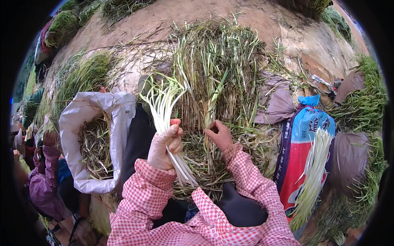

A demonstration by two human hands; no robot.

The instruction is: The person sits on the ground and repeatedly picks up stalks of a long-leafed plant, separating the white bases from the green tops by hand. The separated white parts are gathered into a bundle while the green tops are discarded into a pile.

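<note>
My left hand (167,146), in a thin translucent glove, is closed around a bunch of cleaned white leafy stalks (161,112), their pale green tips pointing up and away. To its right, my right hand (220,135) pinches the lower part of an uncleaned stalk (212,107) with dry outer leaves. Beyond both hands lies a broad heap of uncleaned green and brown stalks (221,64). Another bunch of cleaned stalks (314,178) rests on a filled printed plastic sack (295,153) at the right.
An open white woven sack (123,113) holding plant scraps stands at the left. Another person (46,184) in a checked sleeve sits at the far left. Green bundles (83,73) lie upper left, and brown cloth-like pieces (277,98) and more greens (366,101) at the right.
</note>
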